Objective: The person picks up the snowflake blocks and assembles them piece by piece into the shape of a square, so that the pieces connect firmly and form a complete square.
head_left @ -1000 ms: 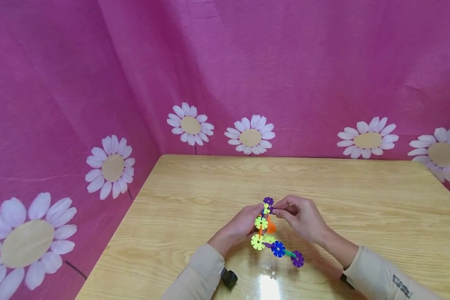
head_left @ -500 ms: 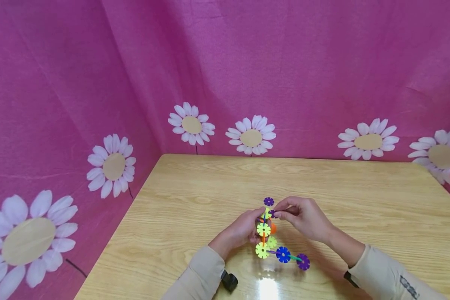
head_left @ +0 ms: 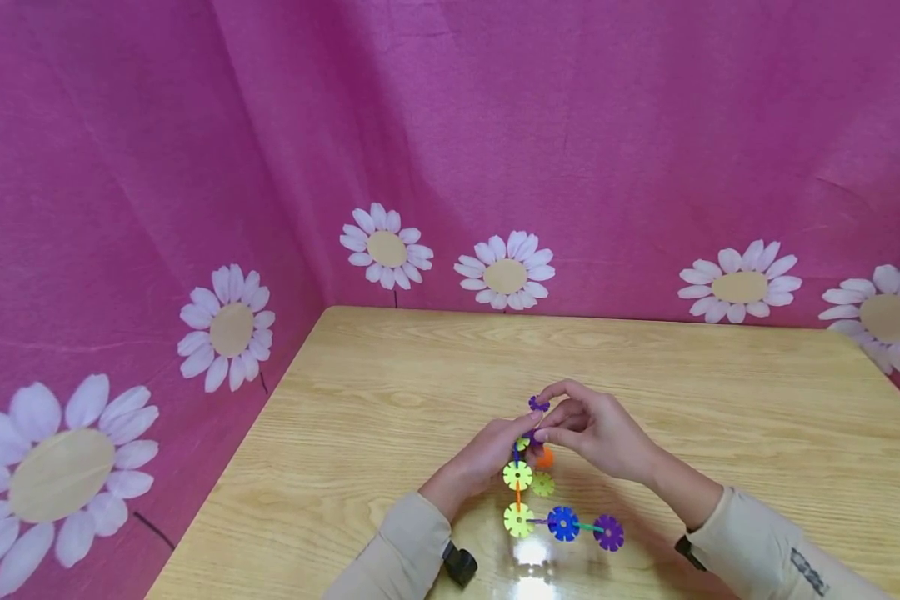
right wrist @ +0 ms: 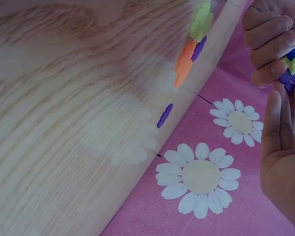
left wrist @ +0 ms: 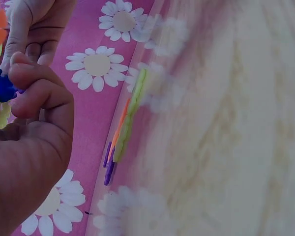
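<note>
A chain of slotted plastic flower discs is gripped at its upper end by my left hand, thumb on top and fingers curled. From there yellow-green discs run down, joined by blue and orange ones seen edge-on. The chain then bends right to a blue disc and a purple end disc. My right hand pinches another purple disc at the top yellow-green disc, close to the left thumb. Fingers partly cover this joint in the head view.
Loose discs lie on the wooden table: a purple one beyond the hands, an orange one and a yellow-green one behind the chain. A pink cloth with printed daisies hangs along the back and left edges.
The chain's lower part has swung down toward me and straightened into an L shape. My right hand has shifted slightly left with the purple disc, closer to the left thumb.
</note>
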A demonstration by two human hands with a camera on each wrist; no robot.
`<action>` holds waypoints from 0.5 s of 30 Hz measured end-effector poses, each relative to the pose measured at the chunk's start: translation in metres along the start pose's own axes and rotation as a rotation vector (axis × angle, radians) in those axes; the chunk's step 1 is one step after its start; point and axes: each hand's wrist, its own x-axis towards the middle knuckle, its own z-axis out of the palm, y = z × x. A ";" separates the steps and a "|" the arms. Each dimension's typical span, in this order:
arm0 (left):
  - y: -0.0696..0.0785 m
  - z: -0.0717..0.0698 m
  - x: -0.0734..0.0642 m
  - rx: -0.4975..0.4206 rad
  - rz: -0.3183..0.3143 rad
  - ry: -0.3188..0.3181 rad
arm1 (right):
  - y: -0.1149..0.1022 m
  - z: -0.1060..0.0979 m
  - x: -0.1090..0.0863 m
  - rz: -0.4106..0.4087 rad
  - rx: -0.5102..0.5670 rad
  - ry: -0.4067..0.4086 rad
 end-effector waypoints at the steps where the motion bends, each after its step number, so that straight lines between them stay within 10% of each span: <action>1: 0.000 0.000 0.000 -0.006 0.010 -0.005 | -0.004 0.000 0.000 0.000 0.003 0.002; 10: 0.001 0.000 -0.002 -0.038 0.022 0.001 | -0.014 0.000 0.000 0.005 -0.026 0.006; 15: 0.001 -0.001 -0.002 -0.075 0.012 0.005 | 0.004 -0.007 0.000 -0.009 -0.214 0.025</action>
